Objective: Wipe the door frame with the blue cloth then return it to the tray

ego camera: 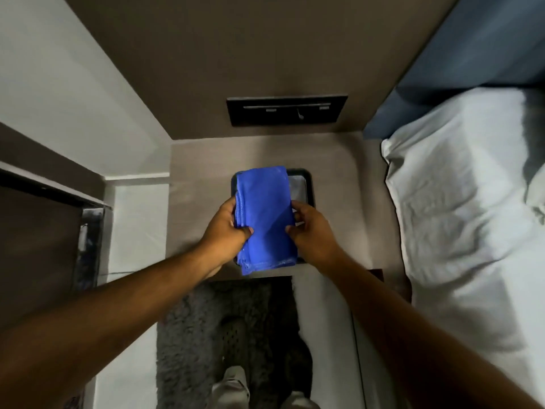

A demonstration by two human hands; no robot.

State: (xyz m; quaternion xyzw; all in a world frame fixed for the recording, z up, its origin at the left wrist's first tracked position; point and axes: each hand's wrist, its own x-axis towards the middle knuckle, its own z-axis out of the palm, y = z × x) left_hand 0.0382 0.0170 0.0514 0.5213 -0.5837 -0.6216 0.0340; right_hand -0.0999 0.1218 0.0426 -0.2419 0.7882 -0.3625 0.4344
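Observation:
A folded blue cloth [264,214] is held over a dark tray [306,178] that sits on a grey bedside surface [200,178]. My left hand [227,228] grips the cloth's left edge, thumb on top. My right hand [309,228] holds its right edge with fingertips curled onto it. The cloth covers most of the tray; only the tray's top right corner and right rim show. A dark door frame [44,187] runs along the left edge of the view, away from both hands.
A bed with white sheets [460,216] and a blue headboard [460,60] fills the right side. A dark switch panel [286,110] is set in the brown wall behind the tray. A grey shaggy rug [206,335] lies under my feet.

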